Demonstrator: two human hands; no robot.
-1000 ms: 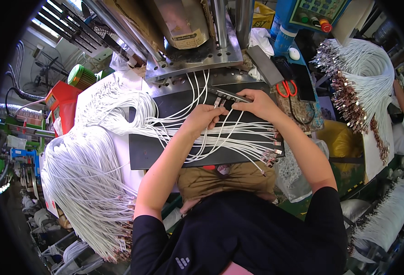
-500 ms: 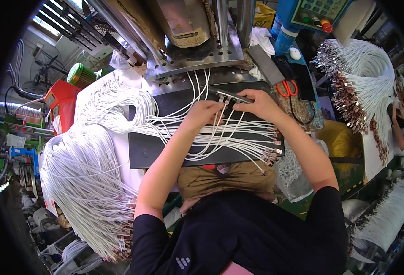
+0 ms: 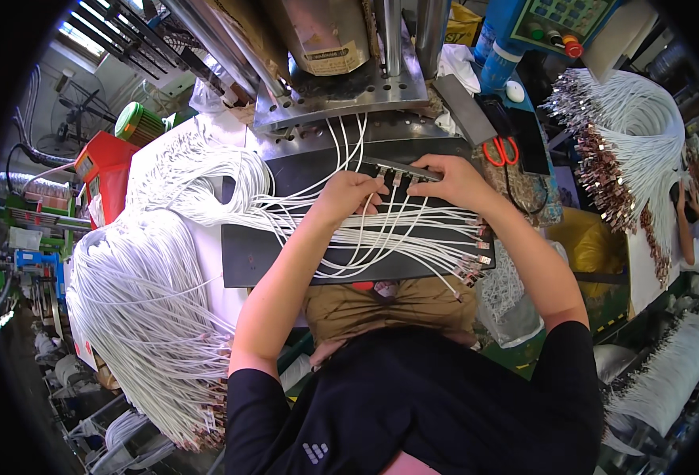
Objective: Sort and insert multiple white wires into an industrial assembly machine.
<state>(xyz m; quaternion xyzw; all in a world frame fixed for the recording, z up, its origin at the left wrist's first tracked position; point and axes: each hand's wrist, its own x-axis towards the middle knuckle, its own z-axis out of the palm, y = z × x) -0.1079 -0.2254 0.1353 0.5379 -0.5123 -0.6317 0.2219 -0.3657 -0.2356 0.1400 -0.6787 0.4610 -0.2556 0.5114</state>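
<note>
A narrow dark metal bar (image 3: pixel 403 169) lies at a slight slant over the black board (image 3: pixel 242 265), several cable plugs seated along its near side. My right hand (image 3: pixel 454 184) closes on the bar's right end, thumb beside the plugs. Left of the bar's middle, my left hand (image 3: pixel 349 196) pinches a thin white cable (image 3: pixel 359 252); the fingers partly hide it. Below both hands, a bundle of white cables (image 3: pixel 341 236) crosses the board, with metal plugs (image 3: pixel 476 267) fanned out at its right end.
Beyond the board stands a press with a steel plate (image 3: pixel 345 103) and upright rods. Large cable bundles hang at the left (image 3: pixel 139 293) and right (image 3: pixel 626 134). Red-handled scissors (image 3: pixel 500 150) lie right of the press. A plastic bag (image 3: pixel 512 309) hangs by the board's right corner.
My left hand has drawn back slightly to the left from the bar, uncovering a plug near the bar's left part. My right hand keeps its hold at the right end.
</note>
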